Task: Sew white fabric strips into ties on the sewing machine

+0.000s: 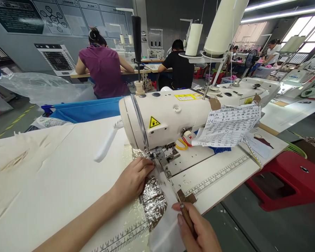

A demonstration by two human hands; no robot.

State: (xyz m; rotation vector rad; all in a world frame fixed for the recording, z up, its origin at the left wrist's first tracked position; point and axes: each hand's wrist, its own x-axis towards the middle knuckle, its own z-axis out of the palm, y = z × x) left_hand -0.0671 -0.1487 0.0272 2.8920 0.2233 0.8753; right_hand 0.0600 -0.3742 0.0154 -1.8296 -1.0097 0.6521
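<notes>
Right up at the sewing machine [168, 112] now, and there's the silver cloth [154, 199], one end tucked under the machine's head, the rest lying in front of it over a white sheet [164, 239]. Part-way through, I'd judge: the far end is in at the machine, the near stretch is outside it, and whether any seam is stitched I can't tell from here. The left hand [132, 176] presses down close to the machine's foot, fingers bent; whether they pinch the cloth, I can't tell. The right hand [199, 232], in front of the machine, has its fingers closed round the awl [187, 218], its tip pointing machine-ward. Across the bench [68, 168], a printed ruler [220, 173] runs right of the machine, and a written paper [228, 124] hangs off its arm. Beyond the machine, two people sit bent over work, one in a purple shirt [105, 70], one in black [182, 66]. A red stool [291, 175] stands to the machine's right.
</notes>
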